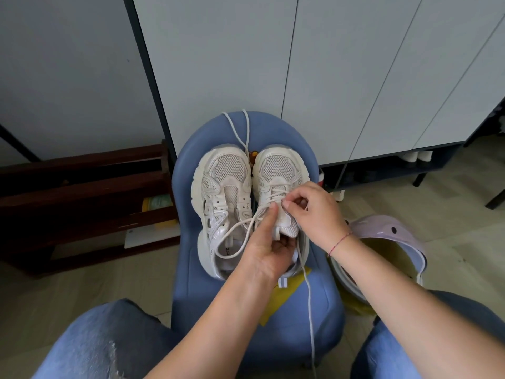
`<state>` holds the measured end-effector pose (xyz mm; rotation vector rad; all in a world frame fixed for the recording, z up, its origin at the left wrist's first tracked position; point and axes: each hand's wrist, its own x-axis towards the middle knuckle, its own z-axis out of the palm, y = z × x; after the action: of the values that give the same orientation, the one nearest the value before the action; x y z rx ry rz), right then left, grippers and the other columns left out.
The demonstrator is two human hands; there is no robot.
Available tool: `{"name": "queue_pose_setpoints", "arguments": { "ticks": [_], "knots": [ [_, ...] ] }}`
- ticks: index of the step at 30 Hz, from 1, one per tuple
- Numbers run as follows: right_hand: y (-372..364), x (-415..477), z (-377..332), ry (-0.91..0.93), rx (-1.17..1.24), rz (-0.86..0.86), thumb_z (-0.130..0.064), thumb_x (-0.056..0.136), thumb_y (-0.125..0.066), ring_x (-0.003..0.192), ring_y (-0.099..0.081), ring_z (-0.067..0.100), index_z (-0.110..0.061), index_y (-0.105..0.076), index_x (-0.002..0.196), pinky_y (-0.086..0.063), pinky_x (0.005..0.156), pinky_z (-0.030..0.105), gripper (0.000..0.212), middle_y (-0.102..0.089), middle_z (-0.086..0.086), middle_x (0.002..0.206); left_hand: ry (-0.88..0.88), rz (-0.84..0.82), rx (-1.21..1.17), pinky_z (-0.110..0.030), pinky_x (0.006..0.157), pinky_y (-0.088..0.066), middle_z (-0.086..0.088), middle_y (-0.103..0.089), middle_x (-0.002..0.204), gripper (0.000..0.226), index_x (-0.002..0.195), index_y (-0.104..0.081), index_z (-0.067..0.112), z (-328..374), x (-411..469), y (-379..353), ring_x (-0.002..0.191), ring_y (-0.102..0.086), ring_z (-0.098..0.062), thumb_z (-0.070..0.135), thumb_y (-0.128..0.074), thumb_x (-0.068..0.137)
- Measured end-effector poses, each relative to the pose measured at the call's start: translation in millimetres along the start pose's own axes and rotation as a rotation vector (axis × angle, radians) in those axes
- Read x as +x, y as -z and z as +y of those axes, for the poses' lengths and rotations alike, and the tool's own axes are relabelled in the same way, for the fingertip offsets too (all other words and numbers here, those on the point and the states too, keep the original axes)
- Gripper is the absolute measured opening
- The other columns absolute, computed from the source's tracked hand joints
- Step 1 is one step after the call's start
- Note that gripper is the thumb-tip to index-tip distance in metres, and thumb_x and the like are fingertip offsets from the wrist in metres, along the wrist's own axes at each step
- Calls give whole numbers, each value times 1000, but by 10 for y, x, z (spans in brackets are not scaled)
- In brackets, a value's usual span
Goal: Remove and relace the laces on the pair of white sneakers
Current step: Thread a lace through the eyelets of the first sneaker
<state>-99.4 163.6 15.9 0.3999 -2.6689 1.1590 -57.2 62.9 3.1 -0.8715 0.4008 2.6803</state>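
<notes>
Sneakers (228, 170) sit on blue stool (185, 283), helmet (382, 228) beside.

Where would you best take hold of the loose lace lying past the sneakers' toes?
Pinch the loose lace from above where its two strands converge on the blue stool, just beyond the white sneakers; its tips are out of view.

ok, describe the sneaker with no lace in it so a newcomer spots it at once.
On the blue stool before the white cabinet stand two white sneakers, toes away from the person. Take the left sneaker: its eyelets are empty and no hand holds it, whereas the right sneaker has lace crossed over its tongue, with the left hand and right hand on it.
</notes>
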Motion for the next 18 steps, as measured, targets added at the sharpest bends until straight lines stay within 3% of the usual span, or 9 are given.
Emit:
{"name": "queue_pose_setpoints", "arguments": {
  "ticks": [4, 7, 10, 12, 14, 18],
  "knots": [
    [246, 39, 124, -128, 5, 66, -14, 89, -62, 81, -55, 15, -17, -63, 83, -40, 75, 25, 6, -59, 2, 90, -3, -42, 29, -30, 83, -57, -15, -73, 83, 5, 91, -69, 0, 17, -39, 68, 84, -68, -22, 2, -66, 87],
    [525, 50, 321, -351, -34, 96, -17, 93, -54, 83, -60, 24, -14, -66, 85, -47, 76, 32, 15, -66, 7, 88, -16, -52, 26, -37, 105, -48, -16, -72, 88, 14, 93, -67, 1, 24, -46, 104, 91, -66, -24, -6, -65, 81],
    [648, 45, 429, -444, -209, 31, -19, 95, -51, 86, -60, 28, -15, -65, 81, -49, 76, 35, 21, -66, 8, 97, -19, -71, 44, -38, 114, -40, -14, -69, 90, 26, 92, -65, 0, 4, -48, 120, 95, -62, -23, -11, -65, 69],
    [600, 47, 361, -359, -183, 80, -20, 92, -57, 86, -56, 19, -17, -65, 95, -44, 77, 30, 8, -56, 3, 106, -17, -69, 43, -37, 115, -39, -15, -67, 90, 20, 92, -64, -1, -1, -32, 130, 93, -61, -22, -13, -61, 77],
    [488, 51, 227, -162, -79, 87, -19, 87, -65, 76, -53, 11, -19, -66, 104, -45, 78, 25, 17, -51, -1, 99, -15, -69, 30, -37, 115, -38, -15, -67, 91, 16, 93, -64, -1, -4, -21, 133, 91, -62, -23, -12, -58, 83],
    [223, 12, 39, 58, -30, -86, -19, 81, -72, 66, -48, 0, -22, -72, 95, -37, 68, 11, 14, -48, -11, 88, -29, -137, 36, -36, 115, -38, -14, -71, 87, 24, 94, -67, -2, -8, -7, 153, 91, -63, -21, -6, -65, 70]
  ]
}}
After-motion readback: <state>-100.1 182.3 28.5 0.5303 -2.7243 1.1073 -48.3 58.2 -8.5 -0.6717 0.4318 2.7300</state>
